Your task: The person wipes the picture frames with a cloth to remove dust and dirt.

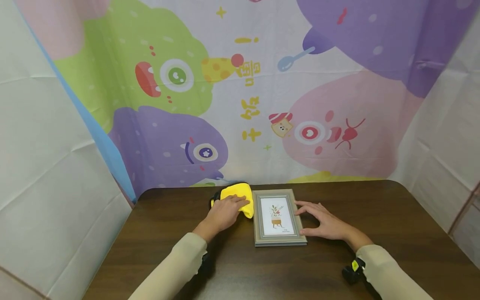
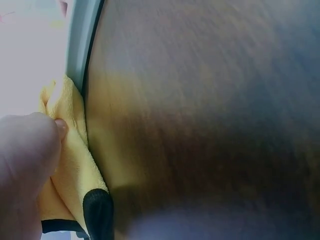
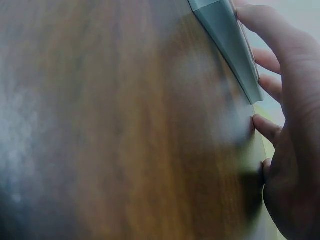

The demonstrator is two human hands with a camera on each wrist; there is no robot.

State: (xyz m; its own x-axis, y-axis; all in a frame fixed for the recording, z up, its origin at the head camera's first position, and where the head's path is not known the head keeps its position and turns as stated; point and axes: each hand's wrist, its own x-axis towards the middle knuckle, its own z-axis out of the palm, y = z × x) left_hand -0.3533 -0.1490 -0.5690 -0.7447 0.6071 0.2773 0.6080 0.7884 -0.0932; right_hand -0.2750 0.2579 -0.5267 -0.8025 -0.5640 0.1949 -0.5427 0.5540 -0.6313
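A picture frame [image 1: 258, 221] with a pale border lies flat on the brown table, holding a print of a potted plant. At its left edge is a bunched yellow cloth [image 1: 241, 191] with black edging. My left hand [image 1: 224, 212] holds the cloth, its fingers over the top; in the left wrist view the thumb presses into the cloth [image 2: 75, 150]. My right hand [image 1: 328, 221] is at the frame's right side, thumb and fingers spread along that edge. In the right wrist view fingertips touch the frame [image 3: 227, 37], while other fingers rest on the table.
The brown table [image 1: 262, 271] ends at a hanging cloth backdrop [image 1: 258, 162] with cartoon monsters, just behind the frame. Pale walls or sheets [image 1: 56, 166] stand on both sides. A black device [image 1: 352, 273] is strapped at my right wrist.
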